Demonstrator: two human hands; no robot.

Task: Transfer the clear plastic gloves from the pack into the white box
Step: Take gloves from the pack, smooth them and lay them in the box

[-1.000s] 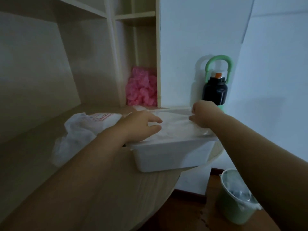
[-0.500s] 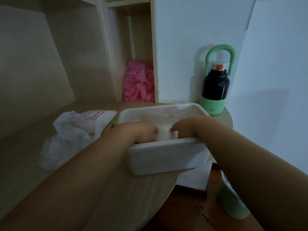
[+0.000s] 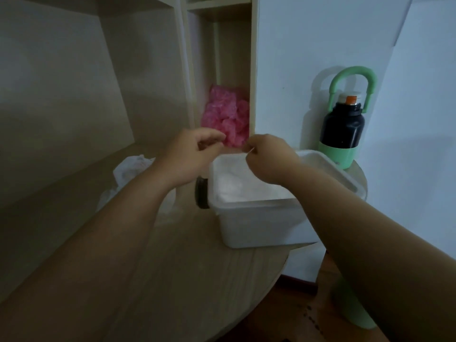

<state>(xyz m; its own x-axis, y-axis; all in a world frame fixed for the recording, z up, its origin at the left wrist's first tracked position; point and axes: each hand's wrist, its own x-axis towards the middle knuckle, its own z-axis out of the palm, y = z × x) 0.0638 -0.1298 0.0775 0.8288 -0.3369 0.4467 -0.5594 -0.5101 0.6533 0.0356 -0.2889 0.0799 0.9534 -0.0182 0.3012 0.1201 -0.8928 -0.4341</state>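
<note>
Fingers of left hand and right hand curl near the white box.

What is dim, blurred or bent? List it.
Head view: dim bluish light; the black bottle with green handle throws a soft shadow on the white wall; wooden shelf uprights lean, lens distortion; contents of the white plastic box wash out.

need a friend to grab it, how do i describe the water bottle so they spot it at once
Start at the round wooden table, at its far right edge by the white wall. Behind the white box stands the bottle. Only it has a black body, mint-green base and tall green loop handle.
</note>
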